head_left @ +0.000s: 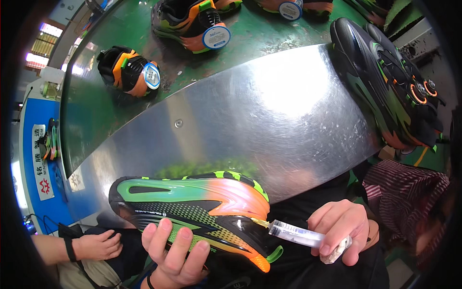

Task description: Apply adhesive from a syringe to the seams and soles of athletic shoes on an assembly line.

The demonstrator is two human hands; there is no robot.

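My left hand [175, 253] is closed around the near side of a sneaker [192, 202] turned on its side, its sole edge facing away from me. The sneaker fades from green to orange, with black mesh and a green heel loop. In my right hand [344, 229] is a clear plastic syringe [294, 233], gripped near its whitish wrapped end. Its thin yellowish needle reaches the sneaker's side close to the heel, and the tip appears to touch the seam there. The ends of my right fingers partly cover the syringe's rear.
A shiny metal plate [226, 111] lies on the green table [125, 115]. A small sneaker [127, 71] and a larger one [187, 24] with round tags stand beyond it. Black sneakers [385, 82] crowd the right end. Another person's hand [98, 244] rests at lower left.
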